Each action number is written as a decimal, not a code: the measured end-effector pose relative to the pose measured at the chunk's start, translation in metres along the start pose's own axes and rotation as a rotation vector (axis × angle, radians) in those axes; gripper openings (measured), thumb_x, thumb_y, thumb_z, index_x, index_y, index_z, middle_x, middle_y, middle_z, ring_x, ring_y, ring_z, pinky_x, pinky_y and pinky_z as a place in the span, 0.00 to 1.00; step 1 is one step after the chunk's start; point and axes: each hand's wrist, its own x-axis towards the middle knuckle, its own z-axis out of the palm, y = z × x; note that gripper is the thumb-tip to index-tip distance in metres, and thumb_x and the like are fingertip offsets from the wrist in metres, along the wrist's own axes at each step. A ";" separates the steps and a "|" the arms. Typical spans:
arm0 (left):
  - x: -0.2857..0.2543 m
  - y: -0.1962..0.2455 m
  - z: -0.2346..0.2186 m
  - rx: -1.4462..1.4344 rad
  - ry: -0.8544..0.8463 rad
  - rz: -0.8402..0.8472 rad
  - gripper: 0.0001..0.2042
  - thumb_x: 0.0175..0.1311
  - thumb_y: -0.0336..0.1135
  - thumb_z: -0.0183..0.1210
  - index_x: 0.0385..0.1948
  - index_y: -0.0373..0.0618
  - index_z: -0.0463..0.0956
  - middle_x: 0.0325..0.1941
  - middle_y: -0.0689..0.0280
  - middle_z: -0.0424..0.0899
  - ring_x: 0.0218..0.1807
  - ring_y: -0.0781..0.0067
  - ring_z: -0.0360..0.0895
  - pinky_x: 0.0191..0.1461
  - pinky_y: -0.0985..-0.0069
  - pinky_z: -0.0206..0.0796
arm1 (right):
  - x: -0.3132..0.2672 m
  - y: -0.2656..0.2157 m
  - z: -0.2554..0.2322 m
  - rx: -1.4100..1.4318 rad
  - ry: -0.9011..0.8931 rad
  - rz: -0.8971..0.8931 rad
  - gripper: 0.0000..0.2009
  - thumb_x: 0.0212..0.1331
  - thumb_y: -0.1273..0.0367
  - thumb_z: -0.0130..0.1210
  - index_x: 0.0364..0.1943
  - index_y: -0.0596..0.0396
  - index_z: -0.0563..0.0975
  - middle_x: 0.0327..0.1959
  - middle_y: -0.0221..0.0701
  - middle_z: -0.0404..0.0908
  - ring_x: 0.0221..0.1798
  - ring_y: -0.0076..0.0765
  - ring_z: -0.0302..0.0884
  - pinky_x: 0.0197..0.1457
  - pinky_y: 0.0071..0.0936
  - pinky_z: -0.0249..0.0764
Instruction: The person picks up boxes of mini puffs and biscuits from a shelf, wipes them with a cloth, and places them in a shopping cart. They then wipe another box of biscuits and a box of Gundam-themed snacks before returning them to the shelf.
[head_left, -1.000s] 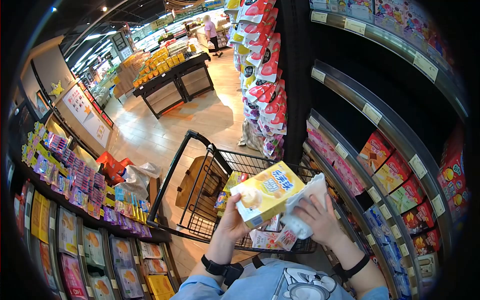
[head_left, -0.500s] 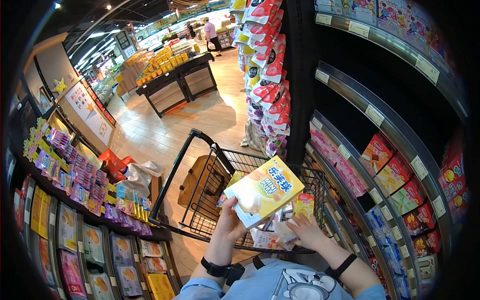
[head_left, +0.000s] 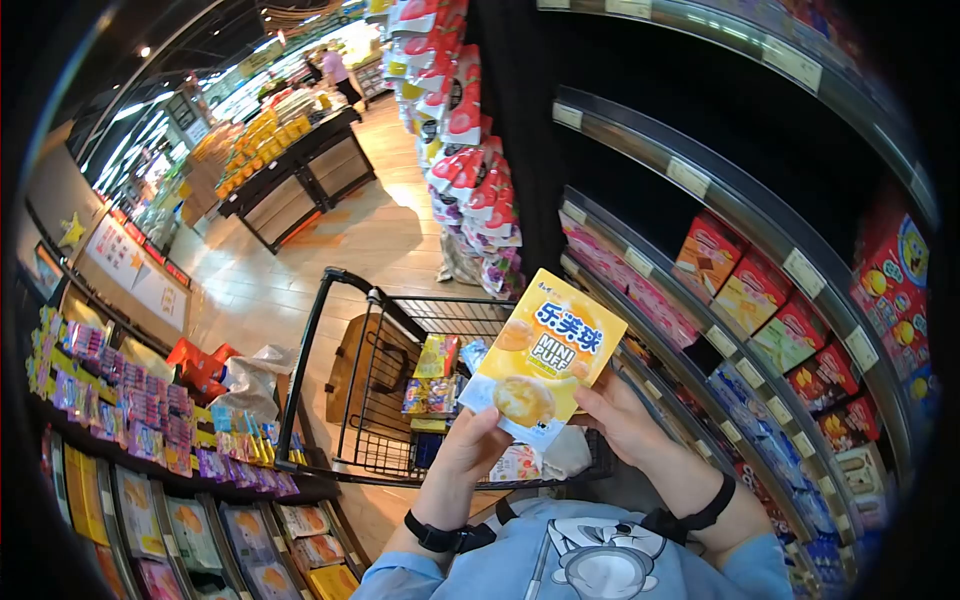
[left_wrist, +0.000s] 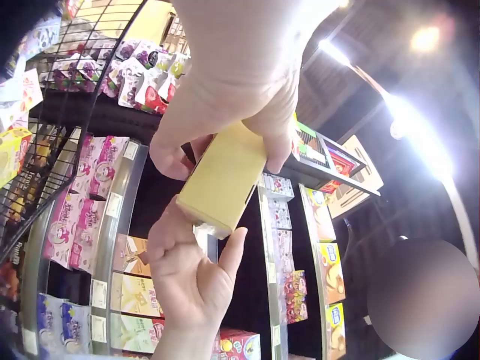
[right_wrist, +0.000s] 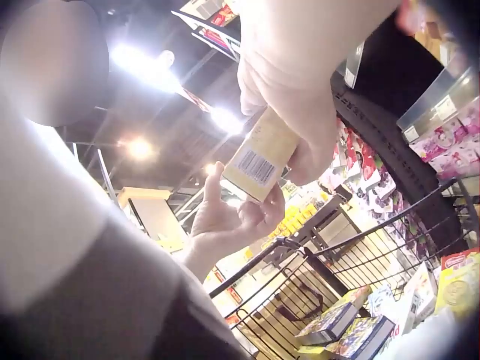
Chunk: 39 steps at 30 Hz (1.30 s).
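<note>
The left hand (head_left: 472,445) grips the lower left corner of a yellow box (head_left: 545,355), its thumb laid on the front face and its fingers bent round behind. The right hand (head_left: 622,418) grasps the lower right edge in much the same way, thumb on the front near the pictured puff, fingers passing behind the cardboard. Both arms are bent at the elbow: the left forearm rises steeply from the blue shirt (head_left: 490,570), while the right one slants inward from the lower right, so that the hands meet the box from opposite sides. A dark band (head_left: 440,538) circles the left wrist and another dark strap (head_left: 715,508) the right.

The box is held up in front of the chest, over the near side of a wire cart (head_left: 455,318). Its front, lettered MINI PUFF, faces the wearer, with the top edge leaning toward the upper right. In the right wrist view a barcode (right_wrist: 255,166) shows on one end panel; there the left hand reaches in from below with its thumb raised beside that end.

Coloured packages (head_left: 430,395) and crumpled white plastic (head_left: 567,452) lie inside the cart below the hands. Fruit-printed pouches (head_left: 475,185) hang beyond it, stocked shelves (head_left: 690,180) curve along the right, and a bench (head_left: 338,165) bearing yellow goods stands farther back.
</note>
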 end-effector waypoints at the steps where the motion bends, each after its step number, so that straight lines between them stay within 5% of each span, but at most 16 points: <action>1: 0.001 -0.002 -0.002 -0.001 -0.008 -0.016 0.37 0.52 0.42 0.68 0.63 0.45 0.59 0.62 0.64 0.70 0.64 0.65 0.67 0.67 0.60 0.58 | -0.003 -0.005 -0.001 0.004 0.017 -0.003 0.31 0.63 0.58 0.53 0.66 0.52 0.54 0.61 0.33 0.66 0.60 0.30 0.68 0.57 0.31 0.70; 3: 0.001 -0.003 -0.005 0.100 -0.020 -0.077 0.38 0.52 0.41 0.68 0.65 0.46 0.57 0.62 0.64 0.70 0.64 0.64 0.67 0.66 0.61 0.59 | -0.007 -0.013 -0.006 0.057 0.024 -0.040 0.27 0.63 0.64 0.54 0.62 0.60 0.58 0.59 0.35 0.68 0.60 0.31 0.68 0.60 0.31 0.68; 13: 0.015 -0.004 0.007 0.223 -0.053 -0.014 0.33 0.55 0.36 0.65 0.63 0.41 0.61 0.63 0.59 0.68 0.62 0.65 0.68 0.60 0.66 0.66 | -0.030 -0.025 -0.040 -0.049 0.136 -0.178 0.28 0.60 0.61 0.57 0.60 0.61 0.64 0.56 0.36 0.72 0.58 0.31 0.70 0.60 0.30 0.68; 17: 0.030 -0.023 0.020 0.590 -0.114 0.104 0.32 0.53 0.33 0.66 0.61 0.36 0.63 0.59 0.58 0.71 0.60 0.65 0.69 0.61 0.69 0.63 | -0.054 -0.029 -0.059 -0.138 0.189 -0.309 0.26 0.60 0.61 0.57 0.58 0.62 0.66 0.54 0.36 0.74 0.55 0.31 0.71 0.59 0.31 0.69; 19: 0.038 -0.034 0.043 0.529 -0.190 0.072 0.33 0.51 0.32 0.66 0.60 0.36 0.63 0.61 0.54 0.69 0.62 0.60 0.67 0.64 0.66 0.59 | -0.070 -0.025 -0.077 -0.241 0.239 -0.413 0.27 0.61 0.61 0.57 0.60 0.61 0.64 0.53 0.35 0.74 0.52 0.30 0.73 0.54 0.30 0.72; 21: 0.042 -0.047 0.060 0.694 -0.199 0.036 0.26 0.58 0.21 0.56 0.60 0.37 0.61 0.58 0.57 0.71 0.57 0.65 0.71 0.60 0.70 0.63 | -0.094 -0.031 -0.093 -0.394 0.355 -0.483 0.28 0.61 0.58 0.56 0.60 0.60 0.64 0.50 0.35 0.75 0.47 0.29 0.74 0.49 0.28 0.73; 23: 0.049 -0.061 0.093 0.737 -0.314 -0.006 0.28 0.57 0.19 0.56 0.61 0.37 0.60 0.58 0.57 0.72 0.57 0.65 0.71 0.59 0.70 0.64 | -0.129 -0.052 -0.108 -0.482 0.415 -0.370 0.31 0.61 0.55 0.56 0.62 0.62 0.61 0.51 0.39 0.75 0.48 0.30 0.73 0.47 0.27 0.73; 26: 0.055 -0.080 0.142 0.773 -0.412 -0.127 0.30 0.55 0.16 0.55 0.62 0.41 0.59 0.58 0.58 0.72 0.57 0.66 0.71 0.59 0.71 0.64 | -0.182 -0.073 -0.128 -0.601 0.443 -0.435 0.38 0.59 0.55 0.58 0.67 0.60 0.53 0.56 0.45 0.70 0.47 0.32 0.75 0.44 0.26 0.74; 31: 0.059 -0.123 0.220 0.676 -0.667 -0.052 0.28 0.54 0.14 0.56 0.59 0.41 0.61 0.56 0.60 0.73 0.56 0.69 0.72 0.57 0.73 0.65 | -0.281 -0.125 -0.131 -0.650 0.540 -0.348 0.47 0.55 0.59 0.62 0.71 0.56 0.43 0.64 0.45 0.63 0.53 0.34 0.73 0.48 0.29 0.74; 35: 0.053 -0.158 0.281 0.728 -0.775 0.028 0.25 0.57 0.16 0.58 0.57 0.42 0.62 0.54 0.62 0.73 0.54 0.72 0.72 0.56 0.76 0.66 | -0.347 -0.152 -0.136 -0.962 0.748 -0.524 0.45 0.53 0.67 0.65 0.71 0.52 0.45 0.62 0.42 0.65 0.58 0.36 0.69 0.55 0.33 0.72; 37: 0.051 -0.179 0.306 0.691 -0.836 0.111 0.26 0.57 0.17 0.58 0.58 0.42 0.61 0.53 0.64 0.73 0.52 0.73 0.73 0.55 0.76 0.66 | -0.382 -0.177 -0.123 -0.933 0.876 -0.465 0.42 0.52 0.70 0.65 0.68 0.52 0.50 0.57 0.39 0.69 0.58 0.35 0.70 0.57 0.34 0.71; 39: 0.042 -0.190 0.340 0.740 -0.817 0.174 0.27 0.56 0.17 0.59 0.59 0.41 0.62 0.53 0.64 0.72 0.52 0.73 0.72 0.55 0.77 0.65 | -0.409 -0.183 -0.133 -0.868 0.967 -0.586 0.36 0.50 0.74 0.65 0.62 0.53 0.57 0.55 0.39 0.68 0.58 0.36 0.70 0.58 0.33 0.70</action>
